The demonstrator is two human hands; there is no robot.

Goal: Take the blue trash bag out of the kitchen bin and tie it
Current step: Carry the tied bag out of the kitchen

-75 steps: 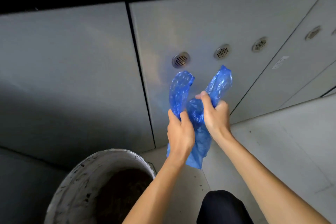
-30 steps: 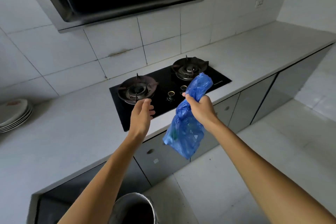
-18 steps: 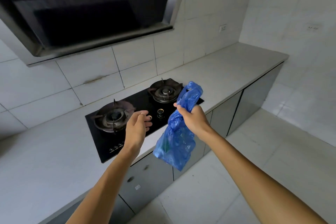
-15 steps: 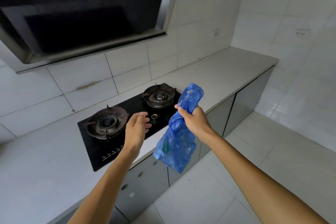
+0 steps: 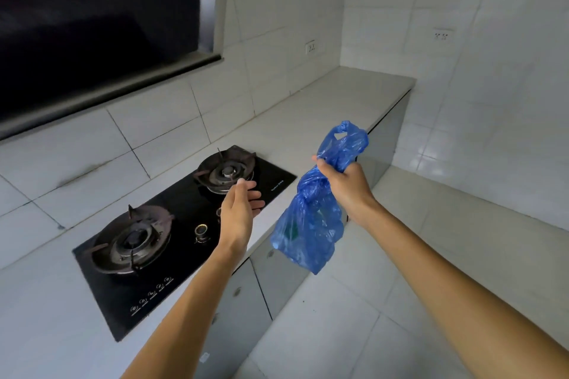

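Blue trash bag (image 5: pixel 311 224): hung knotted in the air, beside the counter (image 5: pixel 323 101) edge, above the floor.
Right hand (image 5: pixel 346 183): fingers clenched around the bag's neck.
Left hand (image 5: pixel 240 209): released, fingers spread, above the hob (image 5: pixel 172 224).

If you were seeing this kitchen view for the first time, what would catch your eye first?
The blue trash bag, gripped at its knotted neck by the right hand, hangs in the air off the counter's front edge. Beside it the left hand hovers open over the black gas hob, which is set in the white counter.
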